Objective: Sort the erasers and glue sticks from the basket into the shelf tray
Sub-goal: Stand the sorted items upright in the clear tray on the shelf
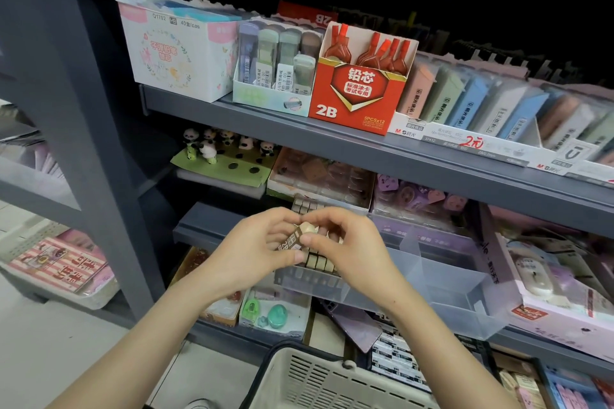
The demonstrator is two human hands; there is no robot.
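Basket (332, 372) beneath left hand (259, 252), right hand (349, 242), eraser (295, 238) between; clear tray (448, 295) behind.

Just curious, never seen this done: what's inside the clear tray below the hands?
Small beige erasers stand in rows in the clear tray's left part. The left hand and right hand, pinching one wrapped eraser together, cover the rows' far end.

Light: bright, even on the grey metal shelf edge (232, 119); far recesses black.
Sheen: pale haze on the clear plastic shelf tray (442, 279).
Edges: grey upright post (76, 109) at left bends; pastel packs (564, 116) at right blurred.
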